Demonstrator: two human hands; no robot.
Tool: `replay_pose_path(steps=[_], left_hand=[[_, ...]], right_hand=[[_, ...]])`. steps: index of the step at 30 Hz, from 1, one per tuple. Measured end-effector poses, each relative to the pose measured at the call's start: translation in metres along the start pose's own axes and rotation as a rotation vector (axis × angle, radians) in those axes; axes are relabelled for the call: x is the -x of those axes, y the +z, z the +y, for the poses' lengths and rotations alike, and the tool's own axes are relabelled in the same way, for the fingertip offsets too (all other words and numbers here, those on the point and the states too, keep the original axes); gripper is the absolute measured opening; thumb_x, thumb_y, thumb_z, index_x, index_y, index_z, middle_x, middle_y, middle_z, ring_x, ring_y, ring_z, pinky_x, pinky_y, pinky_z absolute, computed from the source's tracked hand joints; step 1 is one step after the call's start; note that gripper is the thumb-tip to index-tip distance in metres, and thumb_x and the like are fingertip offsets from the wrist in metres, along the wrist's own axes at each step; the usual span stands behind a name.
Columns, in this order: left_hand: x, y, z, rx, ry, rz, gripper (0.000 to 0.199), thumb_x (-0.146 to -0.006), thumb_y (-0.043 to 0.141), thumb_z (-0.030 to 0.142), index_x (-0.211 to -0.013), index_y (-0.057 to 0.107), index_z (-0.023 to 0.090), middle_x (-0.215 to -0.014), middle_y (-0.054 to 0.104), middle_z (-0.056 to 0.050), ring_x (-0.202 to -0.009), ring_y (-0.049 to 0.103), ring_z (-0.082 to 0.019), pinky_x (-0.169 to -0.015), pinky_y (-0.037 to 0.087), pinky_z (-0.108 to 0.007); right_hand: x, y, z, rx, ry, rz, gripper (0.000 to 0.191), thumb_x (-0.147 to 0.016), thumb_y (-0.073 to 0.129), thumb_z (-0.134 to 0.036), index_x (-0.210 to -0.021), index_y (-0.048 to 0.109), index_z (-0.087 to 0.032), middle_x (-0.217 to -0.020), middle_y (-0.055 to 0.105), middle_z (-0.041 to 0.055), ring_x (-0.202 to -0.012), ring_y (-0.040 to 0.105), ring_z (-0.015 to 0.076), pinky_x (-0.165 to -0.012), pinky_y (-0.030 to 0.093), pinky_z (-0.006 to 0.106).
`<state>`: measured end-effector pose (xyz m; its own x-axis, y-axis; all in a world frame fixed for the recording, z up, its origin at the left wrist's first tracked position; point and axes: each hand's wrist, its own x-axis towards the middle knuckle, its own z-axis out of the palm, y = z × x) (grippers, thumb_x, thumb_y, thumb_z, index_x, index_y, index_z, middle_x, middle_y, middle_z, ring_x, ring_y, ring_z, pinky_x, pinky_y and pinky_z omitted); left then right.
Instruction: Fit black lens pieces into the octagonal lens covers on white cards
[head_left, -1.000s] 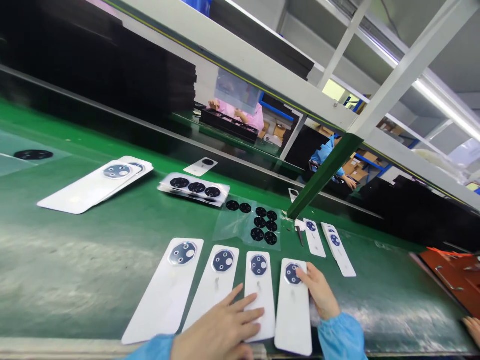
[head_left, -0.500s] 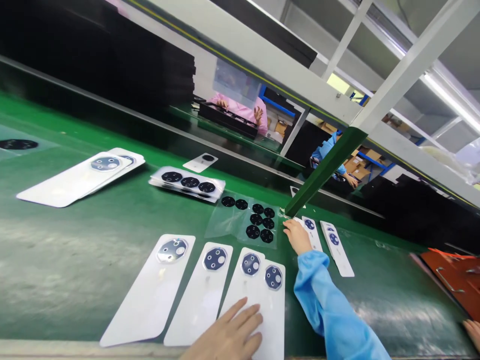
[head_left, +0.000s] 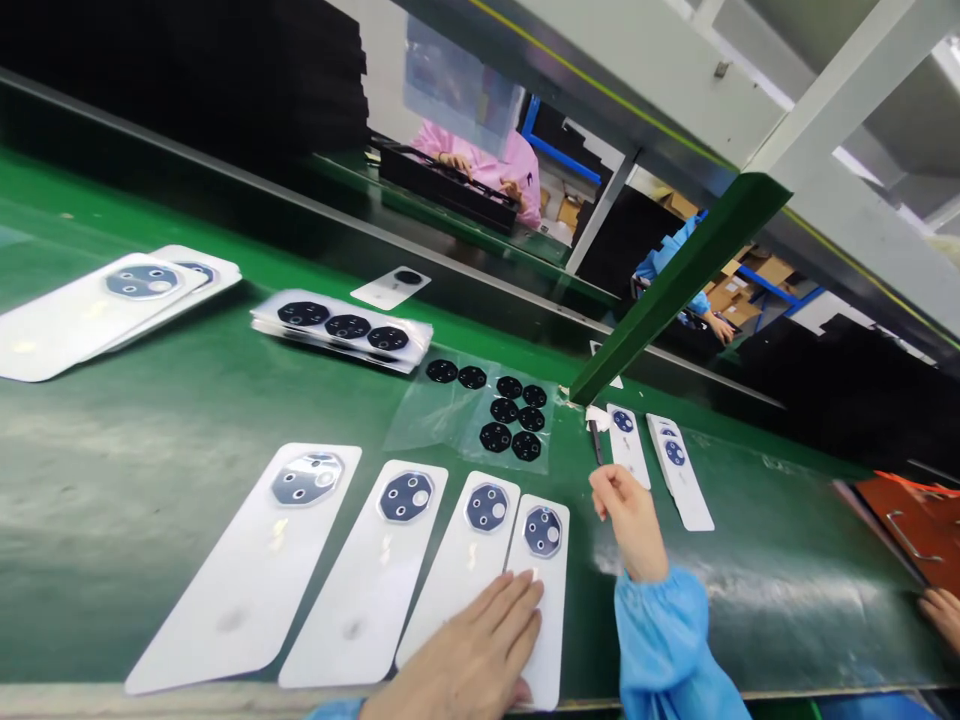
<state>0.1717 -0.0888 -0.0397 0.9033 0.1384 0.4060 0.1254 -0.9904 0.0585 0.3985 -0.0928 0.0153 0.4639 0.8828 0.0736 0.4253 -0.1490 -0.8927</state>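
Four white phone back panels with dark camera patches lie in a row: the leftmost panel [head_left: 232,570], a second panel [head_left: 367,590], a third panel [head_left: 457,560] and the rightmost panel [head_left: 551,600]. My left hand [head_left: 472,650] rests flat over the lower parts of the two rightmost, fingers stretched out. My right hand [head_left: 630,515], in a blue sleeve, is above the green bench to their right. Its fingers are closed in a pinch at the near end of a thin black stick [head_left: 596,442] with a white, crumpled tip [head_left: 598,418].
Clear film sheets [head_left: 442,425] with black octagonal pieces lie mid-bench. Behind stand a stack of film strips [head_left: 337,335] and more panels [head_left: 67,320]. A green post [head_left: 675,290] rises near small panels [head_left: 679,470]. Another person's hand [head_left: 941,615] is at the right edge.
My right hand has drawn back toward me from beside the post, its fingers now at the black stick. The two rightmost panels, overlapping before, now lie side by side under my left hand.
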Motion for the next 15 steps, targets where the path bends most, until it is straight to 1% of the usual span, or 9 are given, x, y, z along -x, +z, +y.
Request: replay_pose_path(steps=[2,4,7,9,12,15], left_hand=[[-0.001,0.007,0.001,-0.014,-0.005,-0.001,0.040,-0.094,0.045,0.039,-0.118,0.056,0.008,-0.126,0.060,-0.015,-0.115,0.056,-0.026,-0.097,0.039,-0.036],[-0.002,0.009,0.003,-0.021,-0.024,0.005,0.041,-0.094,0.044,0.039,-0.118,0.055,0.007,-0.124,0.062,-0.014,-0.113,0.057,-0.026,-0.097,0.038,-0.036],[-0.005,0.004,0.004,-0.022,-0.068,0.031,0.041,-0.095,0.044,0.039,-0.118,0.056,0.008,-0.123,0.062,-0.013,-0.111,0.058,-0.025,-0.096,0.037,-0.035],[-0.007,-0.003,0.004,-0.026,-0.084,0.032,0.040,-0.095,0.043,0.038,-0.119,0.055,0.008,-0.126,0.060,-0.013,-0.111,0.058,-0.023,-0.096,0.036,-0.034],[-0.009,-0.009,0.002,-0.037,-0.081,0.031,0.039,-0.096,0.039,0.034,-0.120,0.054,0.008,-0.129,0.059,-0.012,-0.112,0.057,-0.021,-0.097,0.035,-0.033],[-0.011,-0.010,0.001,-0.054,-0.071,0.029,0.038,-0.096,0.038,0.033,-0.118,0.056,0.008,-0.126,0.060,-0.011,-0.110,0.058,-0.021,-0.095,0.035,-0.033]], right_hand=[[0.025,0.002,0.000,-0.076,0.052,-0.029,0.031,-0.080,0.060,-0.049,-0.077,0.058,-0.018,-0.058,0.058,-0.0020,-0.055,0.057,0.0132,-0.054,0.047,0.026],[0.043,0.005,0.001,-0.129,0.105,-0.061,0.033,-0.078,0.064,-0.049,-0.084,0.062,-0.017,-0.066,0.065,0.0023,-0.060,0.062,0.0158,-0.060,0.051,0.029],[0.058,0.010,0.005,-0.218,0.196,-0.108,0.032,-0.079,0.065,-0.045,-0.093,0.064,-0.016,-0.074,0.070,0.0059,-0.067,0.066,0.0177,-0.069,0.053,0.033],[0.062,0.013,0.008,-0.250,0.225,-0.127,0.028,-0.081,0.064,-0.043,-0.091,0.064,-0.017,-0.074,0.070,0.0055,-0.070,0.066,0.0178,-0.073,0.053,0.032],[0.064,0.018,0.011,-0.163,0.161,-0.114,0.020,-0.082,0.064,-0.037,-0.089,0.062,-0.019,-0.075,0.067,0.0041,-0.072,0.066,0.0179,-0.071,0.053,0.031],[0.064,0.023,0.011,0.007,0.006,-0.070,0.011,-0.084,0.061,-0.029,-0.091,0.063,-0.020,-0.087,0.065,0.0048,-0.078,0.064,0.0175,-0.068,0.052,0.028]])
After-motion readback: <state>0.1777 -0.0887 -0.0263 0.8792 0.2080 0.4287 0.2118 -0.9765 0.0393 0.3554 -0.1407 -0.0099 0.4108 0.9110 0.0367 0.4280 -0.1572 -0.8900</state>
